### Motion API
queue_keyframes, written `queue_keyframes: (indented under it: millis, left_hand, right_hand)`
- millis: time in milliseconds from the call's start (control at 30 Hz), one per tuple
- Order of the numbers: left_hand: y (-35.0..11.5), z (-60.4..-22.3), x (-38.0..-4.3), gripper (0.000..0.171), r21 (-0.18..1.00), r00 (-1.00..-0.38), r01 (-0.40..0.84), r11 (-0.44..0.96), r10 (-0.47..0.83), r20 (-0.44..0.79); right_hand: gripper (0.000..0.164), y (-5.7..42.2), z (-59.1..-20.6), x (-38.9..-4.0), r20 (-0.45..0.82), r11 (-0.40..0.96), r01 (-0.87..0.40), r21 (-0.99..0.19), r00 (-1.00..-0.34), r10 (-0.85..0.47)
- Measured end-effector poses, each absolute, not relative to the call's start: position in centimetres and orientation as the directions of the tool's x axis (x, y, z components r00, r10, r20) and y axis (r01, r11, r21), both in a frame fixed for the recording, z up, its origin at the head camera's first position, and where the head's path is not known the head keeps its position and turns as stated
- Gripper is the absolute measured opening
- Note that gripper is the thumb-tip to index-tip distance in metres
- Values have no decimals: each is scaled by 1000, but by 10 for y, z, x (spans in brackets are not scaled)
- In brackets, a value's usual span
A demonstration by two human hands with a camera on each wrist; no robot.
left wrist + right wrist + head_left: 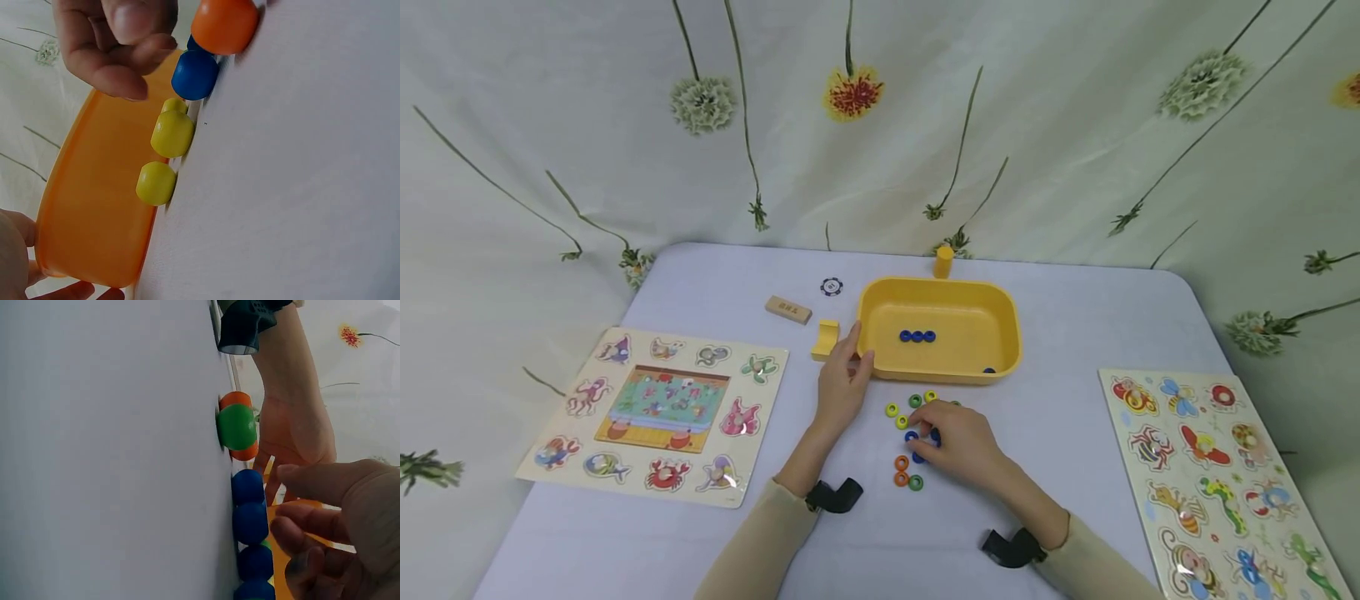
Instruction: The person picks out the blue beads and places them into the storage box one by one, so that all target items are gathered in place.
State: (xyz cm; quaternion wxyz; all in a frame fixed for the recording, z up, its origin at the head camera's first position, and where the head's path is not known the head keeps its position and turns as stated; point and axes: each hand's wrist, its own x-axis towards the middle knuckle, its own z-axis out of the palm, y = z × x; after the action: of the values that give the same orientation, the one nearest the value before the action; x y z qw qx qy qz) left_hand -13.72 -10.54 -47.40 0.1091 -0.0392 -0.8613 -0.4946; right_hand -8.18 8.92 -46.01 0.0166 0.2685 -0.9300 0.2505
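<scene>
Two orange beads [901, 474], one yellow tray [955, 312]

Right of centre, fingers could pass along the bench [1067, 333] between yellow tray [940, 377] and picture board [1220, 483] — lower centre, beads [897, 479], left hand [841, 390] and right hand [964, 442] obstruct.

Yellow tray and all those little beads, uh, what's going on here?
A person's left hand rests against the left end of the yellow tray, while the right hand is over blue beads on the table, thumb and fingers apart, no bead visibly held. Inside the tray, three blue beads sit in a row and a fourth is partly hidden by the near wall. Orange beads, yellow beads and green beads lie outside it.
</scene>
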Motion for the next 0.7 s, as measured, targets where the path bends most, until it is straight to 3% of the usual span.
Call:
queue_keyframes:
  millis: [233,433,567,700]
  left_hand:
    - [-105,-476,-136,52,849,-974,170,501,-44,221]
    - [-104,-476,-137,52,849,-971,185,495,-41,236]
    - [-105,-475,-138,52,841,-968,192,505,-43,247]
    - [-106,-476,-138,52,836,-967,196,513,-40,252]
  right_hand:
    - [18,82,-469,-85,116,787,-492,-372,-866,-487]
    - [15,88,-450,-88,218,727,-525,-443,-850,-480]
    - [16,104,-426,-114,299,700,-510,-499,-860,-413]
    - [18,117,-416,-154,278,788,-406,-463,-911,-307]
